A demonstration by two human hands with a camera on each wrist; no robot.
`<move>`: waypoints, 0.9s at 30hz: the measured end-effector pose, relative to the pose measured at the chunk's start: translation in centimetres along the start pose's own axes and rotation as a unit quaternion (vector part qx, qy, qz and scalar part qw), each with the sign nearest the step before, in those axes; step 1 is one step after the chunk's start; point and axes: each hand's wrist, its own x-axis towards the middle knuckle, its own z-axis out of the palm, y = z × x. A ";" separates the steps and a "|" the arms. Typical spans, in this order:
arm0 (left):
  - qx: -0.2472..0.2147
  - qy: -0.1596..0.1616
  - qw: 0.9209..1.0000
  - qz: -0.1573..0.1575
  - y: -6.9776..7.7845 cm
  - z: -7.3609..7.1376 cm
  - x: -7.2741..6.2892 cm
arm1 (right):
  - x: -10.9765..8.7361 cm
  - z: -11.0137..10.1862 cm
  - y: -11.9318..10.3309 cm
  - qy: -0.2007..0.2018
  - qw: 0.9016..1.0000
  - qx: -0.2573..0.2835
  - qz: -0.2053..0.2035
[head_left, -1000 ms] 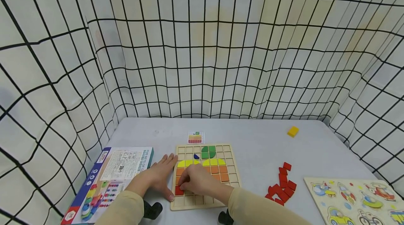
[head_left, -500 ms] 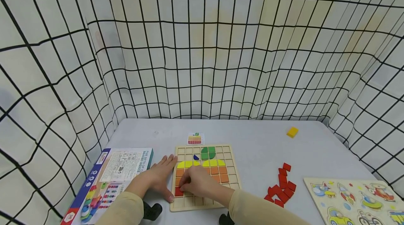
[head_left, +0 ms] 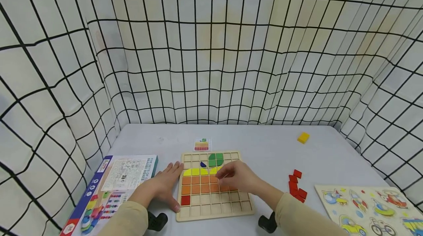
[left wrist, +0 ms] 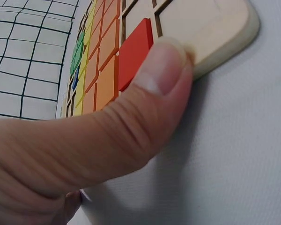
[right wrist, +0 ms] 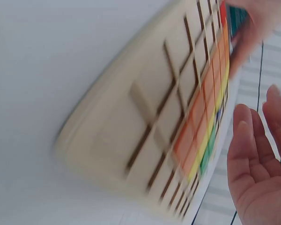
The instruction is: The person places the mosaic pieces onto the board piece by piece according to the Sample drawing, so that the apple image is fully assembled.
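A wooden grid board (head_left: 231,206) lies on the table, filled partly with green (head_left: 216,160), blue (head_left: 203,164), yellow (head_left: 195,171) and orange tiles (head_left: 205,179). One red square tile (head_left: 185,200) sits in a cell at its left side. My left hand (head_left: 163,184) rests along the board's left edge, fingers stretched out; in the left wrist view its thumb (left wrist: 131,112) presses the edge beside the red tile. Over the right part of the board hovers my right hand (head_left: 241,179), fingers loosely bent. Between those fingers the right wrist view shows nothing held, and some tiles are hidden beneath.
Loose red tiles (head_left: 293,186) lie right of the board, partly behind the right forearm. Farther right is a picture puzzle board (head_left: 367,206); a yellow block (head_left: 303,137) sits behind. A pattern card (head_left: 202,145) lies beyond the board, and a printed box (head_left: 129,170) stands left.
My right hand has left the red tile at the board's left side and moved right and slightly up, uncovering that tile and the orange rows. The left hand stays at the edge.
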 end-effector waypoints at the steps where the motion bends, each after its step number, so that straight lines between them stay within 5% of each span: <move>1: 0.000 0.000 1.000 0.001 0.0 0.0 0.0 | -0.4 -0.8 0.4 0.002 1.000 0.007 0.006; 9: -0.006 -0.001 1.000 -0.001 0.1 -0.2 -0.3 | -4.4 -6.3 3.9 0.030 0.997 0.027 0.063; 17: -0.003 -0.005 1.000 0.000 0.2 -0.3 -0.2 | -8.4 -10.8 7.6 0.067 0.993 -0.032 0.094; 27: -0.007 -0.006 1.000 0.005 0.1 -0.3 -0.2 | -9.7 -16.4 10.8 0.105 0.977 -0.098 0.158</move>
